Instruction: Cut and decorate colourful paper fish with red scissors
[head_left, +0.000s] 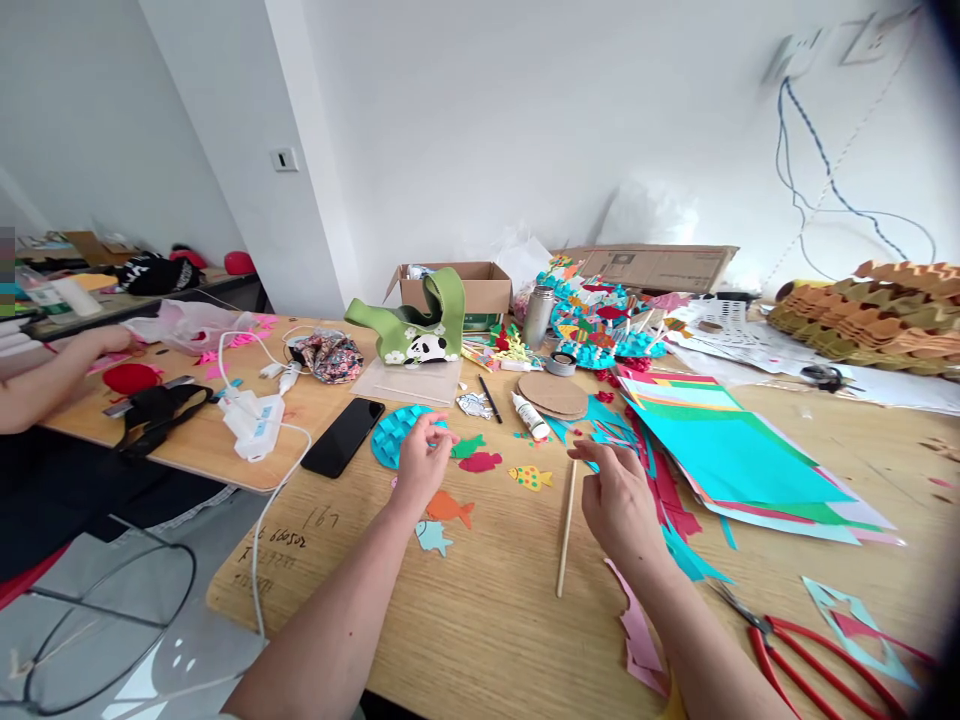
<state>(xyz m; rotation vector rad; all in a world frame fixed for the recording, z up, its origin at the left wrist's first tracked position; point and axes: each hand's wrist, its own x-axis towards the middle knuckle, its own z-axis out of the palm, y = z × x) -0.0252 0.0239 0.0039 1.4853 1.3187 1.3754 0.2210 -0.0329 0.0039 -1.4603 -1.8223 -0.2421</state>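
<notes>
My left hand [426,455] is held over the edge of a blue woven-paper disc [388,440], thumb and fingers pinched together; anything between them is too small to make out. My right hand [616,490] is curled, its fingertips at the upper end of a thin wooden stick [565,535]. Whether they grip anything I cannot see. Between and below the hands are paper fish: a green one [469,447], a crimson one [480,462], a yellow dotted one [530,478], an orange one [448,508] and a light blue one [433,537].
Red-handled scissors [795,640] rest at front right, near stacked coloured paper [735,440]. A glue bottle [530,416], cardboard disc [553,396] and phone [343,437] lie beyond. A white power strip [252,422] trails its cable. Another person's arm [67,365] reaches in at left.
</notes>
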